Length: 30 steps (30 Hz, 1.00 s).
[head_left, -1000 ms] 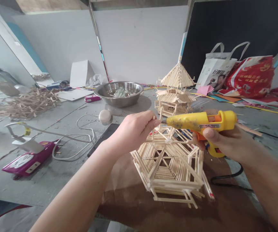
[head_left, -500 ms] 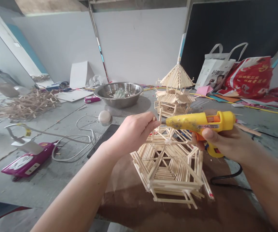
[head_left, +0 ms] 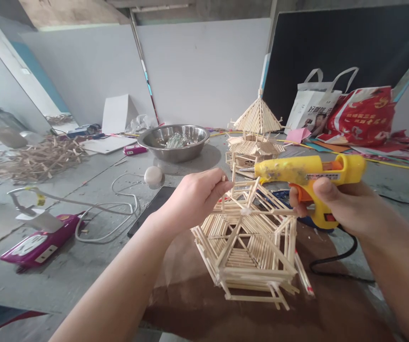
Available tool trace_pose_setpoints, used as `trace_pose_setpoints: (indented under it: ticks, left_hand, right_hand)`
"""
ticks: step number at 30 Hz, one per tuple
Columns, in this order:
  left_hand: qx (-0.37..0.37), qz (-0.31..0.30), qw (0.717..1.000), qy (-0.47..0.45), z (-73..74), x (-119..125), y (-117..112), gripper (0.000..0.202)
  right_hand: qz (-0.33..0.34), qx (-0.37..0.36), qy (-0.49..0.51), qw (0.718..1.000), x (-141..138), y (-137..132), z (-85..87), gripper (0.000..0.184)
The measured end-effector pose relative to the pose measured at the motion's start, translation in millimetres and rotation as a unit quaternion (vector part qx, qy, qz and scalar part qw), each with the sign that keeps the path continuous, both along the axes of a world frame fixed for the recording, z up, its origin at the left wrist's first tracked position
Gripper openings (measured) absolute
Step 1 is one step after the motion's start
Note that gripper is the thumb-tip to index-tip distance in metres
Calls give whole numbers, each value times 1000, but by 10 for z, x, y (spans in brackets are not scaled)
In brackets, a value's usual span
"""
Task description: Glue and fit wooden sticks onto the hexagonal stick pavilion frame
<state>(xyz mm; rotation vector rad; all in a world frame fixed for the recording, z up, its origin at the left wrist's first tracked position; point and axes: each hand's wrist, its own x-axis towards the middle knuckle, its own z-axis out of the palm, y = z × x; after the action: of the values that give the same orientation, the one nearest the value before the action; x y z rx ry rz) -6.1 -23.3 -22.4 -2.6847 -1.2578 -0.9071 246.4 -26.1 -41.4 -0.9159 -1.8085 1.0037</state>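
Note:
My right hand [head_left: 336, 199] is wrapped round a yellow hot glue gun [head_left: 290, 168], its nozzle aimed left, just right of my left hand's fingertips and apart from them. Below lies a six-sided frame of thin wooden sticks [head_left: 240, 256], standing on a brown sheet [head_left: 176, 304]. My left hand [head_left: 200, 192] is closed in a pinch at the frame's far left corner, on a wooden stick [head_left: 223, 178] whose end pokes out above the fingers. Its lower part is hidden. Another stick [head_left: 233, 175] rises upright beside the fingertips.
Behind the frame stands a stick pagoda model [head_left: 257, 123]. A steel bowl [head_left: 174, 151] is left of it. A purple power strip [head_left: 41, 242] with a white cable, a dark phone [head_left: 149, 211] and a heap of wood scraps [head_left: 48, 154] lie leftward. Bags [head_left: 361, 116] stand back right.
The glue gun has moved right and slightly up, its nozzle drawing away from my left fingertips. My left hand stays pinched at the same corner of the frame.

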Motion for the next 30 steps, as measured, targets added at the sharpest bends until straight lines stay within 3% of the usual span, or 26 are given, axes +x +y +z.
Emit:
trace_pose_setpoints:
  ticks: [25,30]
  left_hand:
    - [5,-11,1000,-8,-17,-14,2,25]
    - [2,-10,1000,-8,-17,-13,1,25]
  right_hand:
    - [-9,-2,4,1000,1,-7,2,39]
    - [-9,33,20,999,8,30,-34,37]
